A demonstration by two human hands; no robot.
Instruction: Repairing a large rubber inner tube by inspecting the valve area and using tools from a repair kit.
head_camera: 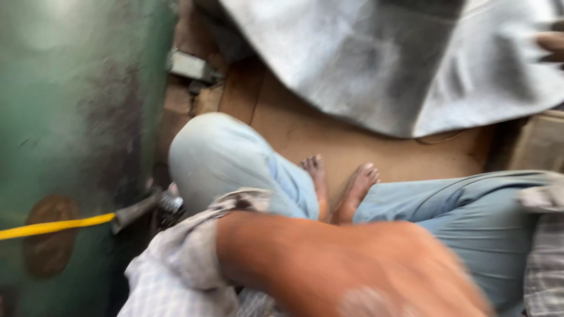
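No packages, labels, signs or screens show anywhere in this blurred view.

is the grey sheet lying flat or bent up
Bent up: the grey sheet curves and hangs over the brown floor, with its lower edge lifted.

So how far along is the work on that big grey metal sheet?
Hard to judge. Done: nothing looks finished; the grey metal sheet lies curved over the brown floor, with no cuts visible. In hand: blurred fingers touch its right edge, while the left forearm crosses the lap, holding nothing visible. Left: the yellow hose by the green tank lies untouched.
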